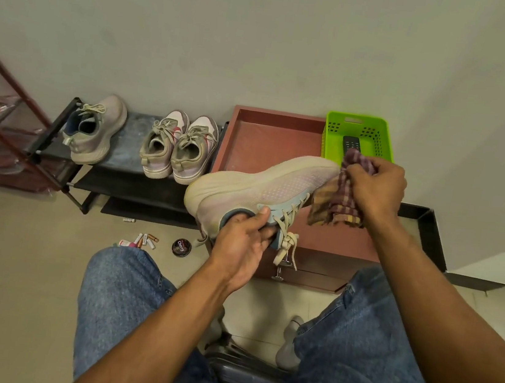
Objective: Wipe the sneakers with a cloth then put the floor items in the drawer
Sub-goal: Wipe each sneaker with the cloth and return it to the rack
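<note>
A sneaker (264, 189) was gripped by the left hand (243, 241), a cloth (340, 199) pinched by the right hand (373, 188); batteries (147, 239) and a tin (181, 247) were left on the floor.

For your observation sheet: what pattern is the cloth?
The cloth is checked, maroon with tan and yellow, clearest in the head view.

Soft, even indoor light fills the frame, neither bright nor dim, with a faint greenish-grey cast on the wall (265, 32). Shadows are weak: a dark patch under the rack (136, 189) at centre left, and a softer one between the legs at bottom centre. No glare shows. Wide-angle distortion bends straight lines at the edges (the upper left most of all). The bottom corners are slightly soft; the centre is sharp.
</note>
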